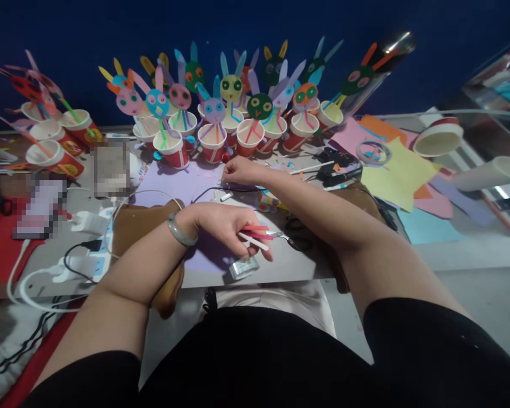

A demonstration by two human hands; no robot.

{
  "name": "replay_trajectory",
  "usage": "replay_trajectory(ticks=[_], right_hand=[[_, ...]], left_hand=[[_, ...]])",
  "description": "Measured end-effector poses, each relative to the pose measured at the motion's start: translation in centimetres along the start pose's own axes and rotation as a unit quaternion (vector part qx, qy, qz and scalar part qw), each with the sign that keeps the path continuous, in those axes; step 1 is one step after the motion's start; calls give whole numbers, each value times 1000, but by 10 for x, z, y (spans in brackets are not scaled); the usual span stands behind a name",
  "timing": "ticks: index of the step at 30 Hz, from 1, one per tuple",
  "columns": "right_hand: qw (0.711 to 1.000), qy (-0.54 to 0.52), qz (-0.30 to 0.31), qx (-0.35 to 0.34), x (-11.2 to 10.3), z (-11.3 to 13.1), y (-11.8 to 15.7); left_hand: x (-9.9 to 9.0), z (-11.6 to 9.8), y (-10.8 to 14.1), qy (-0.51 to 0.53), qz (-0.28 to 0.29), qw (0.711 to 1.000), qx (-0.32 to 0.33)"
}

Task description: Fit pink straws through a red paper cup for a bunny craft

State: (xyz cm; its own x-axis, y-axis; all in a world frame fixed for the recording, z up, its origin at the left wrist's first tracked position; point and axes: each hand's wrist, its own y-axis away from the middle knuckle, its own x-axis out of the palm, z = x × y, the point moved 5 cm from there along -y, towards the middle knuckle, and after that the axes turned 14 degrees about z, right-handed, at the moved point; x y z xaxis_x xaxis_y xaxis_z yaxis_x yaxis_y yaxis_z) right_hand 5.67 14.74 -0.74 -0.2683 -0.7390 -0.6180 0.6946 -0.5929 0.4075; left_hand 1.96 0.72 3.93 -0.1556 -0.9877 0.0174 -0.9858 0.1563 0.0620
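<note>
Across the near part of the table, my left hand [227, 224] is closed round a few short straws, with red straws [257, 229] and a white straw [254, 242] sticking out. Just below it lies a roll of clear tape [243, 268]. Scissors [296, 243] rest beside the straws' ends. Farther forward, my right hand [241, 171] has its fingers pinched together low over the purple paper [161, 184]; whether anything is between them I cannot make out. In front of it stand red paper cups [249, 139] with paper rabbit heads [260, 106] on straws.
More cups [53, 156] stand at the far left, near a phone [41, 207] and a power strip [96, 266] with cables. Coloured paper sheets [393, 170] spread on the right beside a tipped cup [437, 139]. Brown padded rests [131, 226] lie under my forearms.
</note>
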Motion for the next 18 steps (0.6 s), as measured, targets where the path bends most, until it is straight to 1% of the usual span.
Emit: replay_trajectory(ticks=[4, 6, 10, 13, 16, 18], right_hand=[[992, 119, -6, 42, 2, 7, -12], [987, 151, -19, 55, 1, 9, -14], [983, 157, -41, 84, -2, 8, -13], [981, 144, -78, 102, -7, 4, -12], [979, 130, -122, 103, -10, 0, -10], [980, 127, -126, 93, -8, -1, -10]], left_hand=[[0, 0, 1, 27, -11, 1000, -8], [0, -1, 0, 36, -16, 999, -10], [2, -4, -1, 56, -21, 998, -10], [2, -3, -1, 64, -23, 998, -8], [1, -2, 0, 56, -25, 998, -5], [0, -3, 0, 48, -29, 998, -3]])
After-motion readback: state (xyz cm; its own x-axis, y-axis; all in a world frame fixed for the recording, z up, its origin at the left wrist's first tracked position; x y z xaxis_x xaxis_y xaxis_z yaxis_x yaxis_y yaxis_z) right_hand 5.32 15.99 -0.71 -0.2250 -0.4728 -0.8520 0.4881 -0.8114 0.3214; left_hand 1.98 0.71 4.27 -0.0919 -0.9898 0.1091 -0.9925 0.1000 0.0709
